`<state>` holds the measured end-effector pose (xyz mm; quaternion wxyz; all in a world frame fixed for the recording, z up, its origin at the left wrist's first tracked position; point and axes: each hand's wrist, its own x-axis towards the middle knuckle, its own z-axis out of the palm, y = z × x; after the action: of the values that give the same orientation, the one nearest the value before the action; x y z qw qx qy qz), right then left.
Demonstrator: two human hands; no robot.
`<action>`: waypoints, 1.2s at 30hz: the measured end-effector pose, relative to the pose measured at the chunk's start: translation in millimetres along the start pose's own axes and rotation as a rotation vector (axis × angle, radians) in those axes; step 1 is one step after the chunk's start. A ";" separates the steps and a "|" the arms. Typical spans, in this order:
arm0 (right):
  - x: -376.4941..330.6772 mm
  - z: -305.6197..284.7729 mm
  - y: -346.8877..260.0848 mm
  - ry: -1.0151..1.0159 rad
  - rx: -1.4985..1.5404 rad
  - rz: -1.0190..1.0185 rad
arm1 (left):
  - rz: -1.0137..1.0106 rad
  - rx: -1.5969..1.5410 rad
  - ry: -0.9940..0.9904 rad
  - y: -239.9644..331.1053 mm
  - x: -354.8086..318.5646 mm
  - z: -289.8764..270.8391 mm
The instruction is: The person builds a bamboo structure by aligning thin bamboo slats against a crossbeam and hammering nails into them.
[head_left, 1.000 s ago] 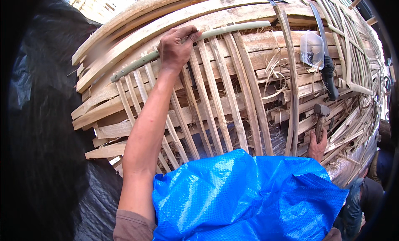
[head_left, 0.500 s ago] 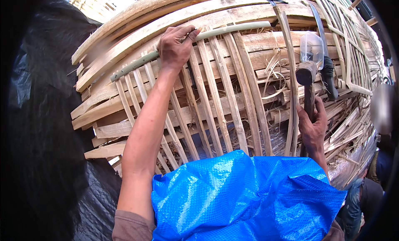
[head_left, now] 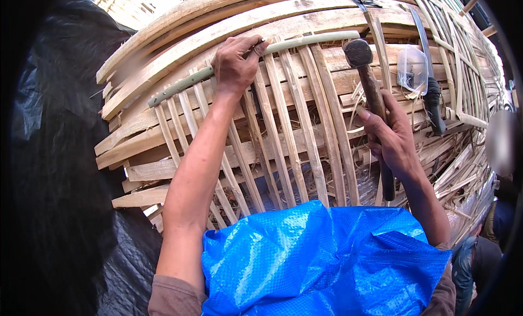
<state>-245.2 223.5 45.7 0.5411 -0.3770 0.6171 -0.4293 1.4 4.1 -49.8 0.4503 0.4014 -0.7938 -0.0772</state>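
Observation:
My left hand point(head_left: 236, 64) is closed at the far end of the slats, its thumb and finger pinching what looks like a small nail point(head_left: 265, 40) against a green bamboo strip point(head_left: 316, 38). Small dark nails dot the left part of that strip. Beneath it, several thin wooden slats point(head_left: 295, 93) run toward me, side by side with gaps between. Wrapped round the handle of a hammer point(head_left: 371, 90), my right hand point(head_left: 393, 132) holds it with the dark head up, right of the slats. Part of the strip is hidden behind my left hand.
Thick wooden boards point(head_left: 229, 27) lie under the slats. At the right are a clear plastic tub point(head_left: 412, 70) with small dark pieces, a machete point(head_left: 430, 93) and bundled bamboo strips point(head_left: 463, 65). Blue plastic sheeting point(head_left: 321, 256) covers my lap; black sheeting point(head_left: 60, 152) hangs left.
My right hand has lifted the hammer and brought it left, away from the tub, toward the strip. A loose slat beside it shifted slightly. My left hand stays at the strip.

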 end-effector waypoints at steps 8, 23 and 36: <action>54.0 38.1 -28.4 -0.172 -0.050 -0.093 | 0.009 -0.015 -0.001 5.4 2.0 -0.9; 102.1 76.9 -16.6 -0.231 -0.180 -0.189 | 0.017 -0.028 0.009 3.8 1.4 0.4; 97.3 79.6 -35.9 -0.236 -0.144 -0.132 | 0.028 -0.010 0.026 0.8 0.5 1.5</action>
<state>-179.0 110.8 42.3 0.5523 -0.5023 0.5521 -0.3712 -0.3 3.9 -50.0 0.4635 0.3888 -0.7932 -0.0696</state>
